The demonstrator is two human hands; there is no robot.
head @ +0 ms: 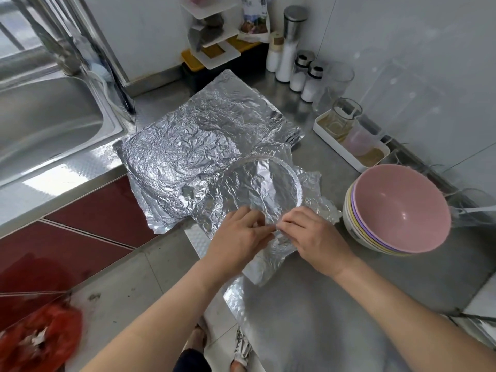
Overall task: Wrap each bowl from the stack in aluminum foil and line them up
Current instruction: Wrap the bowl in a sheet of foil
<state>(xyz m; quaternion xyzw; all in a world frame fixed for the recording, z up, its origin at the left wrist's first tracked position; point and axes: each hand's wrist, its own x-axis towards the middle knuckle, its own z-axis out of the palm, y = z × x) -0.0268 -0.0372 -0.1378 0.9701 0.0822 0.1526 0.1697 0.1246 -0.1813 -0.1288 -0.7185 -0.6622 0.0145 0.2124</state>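
Observation:
A bowl lined and covered with crinkled aluminum foil sits on the steel counter in front of me. My left hand and my right hand both pinch the foil at the bowl's near rim, fingertips almost touching. Loose foil spreads out under the bowl toward me. A stack of several bowls, pink one on top, stands tilted just right of the foil-covered bowl. A pile of crumpled foil sheets lies behind and to the left.
A steel sink is at the far left. Salt shakers and jars, a glass and a white tray with cups line the back right wall. A black-and-yellow box with a rack stands behind the foil. A red bag sits on the floor.

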